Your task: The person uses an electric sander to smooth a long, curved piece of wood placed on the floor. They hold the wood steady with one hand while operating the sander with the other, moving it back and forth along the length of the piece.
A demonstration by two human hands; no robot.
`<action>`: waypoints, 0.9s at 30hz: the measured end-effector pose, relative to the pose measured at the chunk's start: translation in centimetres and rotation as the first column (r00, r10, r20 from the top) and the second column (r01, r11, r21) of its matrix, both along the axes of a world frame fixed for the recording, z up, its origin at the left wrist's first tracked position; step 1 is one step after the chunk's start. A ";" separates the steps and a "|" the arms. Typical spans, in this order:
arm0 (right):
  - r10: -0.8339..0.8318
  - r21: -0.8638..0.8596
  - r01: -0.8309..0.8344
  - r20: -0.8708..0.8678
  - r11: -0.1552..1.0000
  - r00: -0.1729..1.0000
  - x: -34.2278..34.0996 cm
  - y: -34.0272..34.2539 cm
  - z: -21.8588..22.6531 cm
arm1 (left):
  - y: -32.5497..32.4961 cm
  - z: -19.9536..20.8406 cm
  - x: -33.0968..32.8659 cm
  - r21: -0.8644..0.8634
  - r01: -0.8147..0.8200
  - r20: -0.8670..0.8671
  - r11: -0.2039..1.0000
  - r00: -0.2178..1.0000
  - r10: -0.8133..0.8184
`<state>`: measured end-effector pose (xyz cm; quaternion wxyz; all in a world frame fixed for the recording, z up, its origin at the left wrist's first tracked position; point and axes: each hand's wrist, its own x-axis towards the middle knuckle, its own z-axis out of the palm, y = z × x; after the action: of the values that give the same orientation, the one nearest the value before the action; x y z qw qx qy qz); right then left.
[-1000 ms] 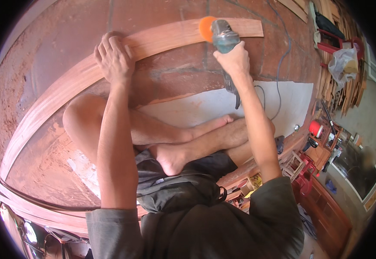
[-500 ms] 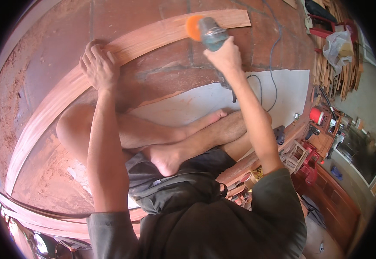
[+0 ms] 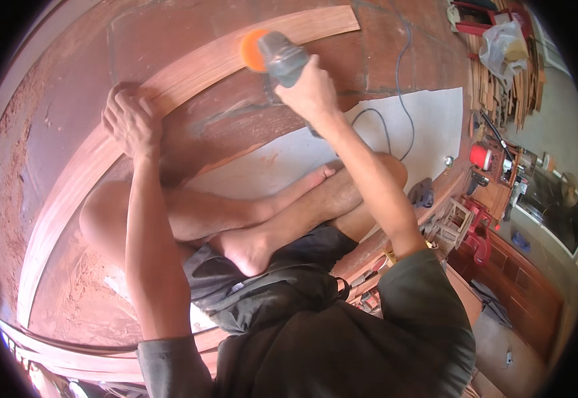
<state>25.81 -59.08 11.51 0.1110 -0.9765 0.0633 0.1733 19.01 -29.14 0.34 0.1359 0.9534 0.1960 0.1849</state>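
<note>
A long wooden board (image 3: 199,69), pale reddish and narrow, lies on the tiled floor and looks curved in the wide view. My left hand (image 3: 131,123) grips it left of its middle, fingers bent over the far edge. In my right hand (image 3: 312,93) is an angle grinder (image 3: 285,60), its body dark and slightly blurred. The grinder's orange disc (image 3: 254,50) sits over the board, between my left hand and the board's right end; whether it touches the wood I cannot tell.
My crossed legs (image 3: 256,225) are on the near side of the board, beside a white sheet (image 3: 428,113). A cord (image 3: 405,86) runs over floor and sheet. Wood strips (image 3: 514,93), a plastic bag (image 3: 503,53) and a red stool (image 3: 480,232) stand to the right.
My right hand has moved the grinder left along the board, toward my left hand. My left hand keeps its place on the wood. The whole view has shifted slightly.
</note>
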 end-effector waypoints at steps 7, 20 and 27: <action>-0.278 -0.144 0.291 0.105 0.946 0.955 4.3 -6.1 0.6 | -0.1 0.2 0.4 0.015 0.015 0.015 1.000 1.000 -0.015; -0.266 -0.136 0.275 0.079 0.952 0.961 3.9 -7.1 0.9 | -0.3 0.0 0.3 0.012 -0.001 -0.009 1.000 1.000 0.001; -0.431 -0.121 0.454 0.174 0.883 0.885 11.2 -10.6 -1.2 | -0.3 0.4 0.3 -0.039 0.000 0.006 0.999 1.000 0.000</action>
<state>37.03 -69.72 10.32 0.0742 -0.9516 0.2905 0.0679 19.35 -29.48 0.70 0.1550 0.9500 0.1989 0.1839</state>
